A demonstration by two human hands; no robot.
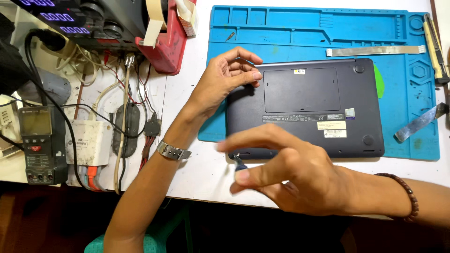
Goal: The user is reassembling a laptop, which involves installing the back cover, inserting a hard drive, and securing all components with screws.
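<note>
The left hand (225,77) presses open fingers on the laptop's (304,107) far-left corner; the right hand (290,171) pinches a screwdriver (239,162) at its near-left corner.

Dark grey laptop on a bright blue mat

The laptop (304,107) is dark grey with small white and yellow labels; the mat (281,33) is plain blue with a green patch at right; the surface (187,140) is white; upper left, a red tape dispenser (166,42) holds cream tape; lower left, a black meter (40,145).
</note>
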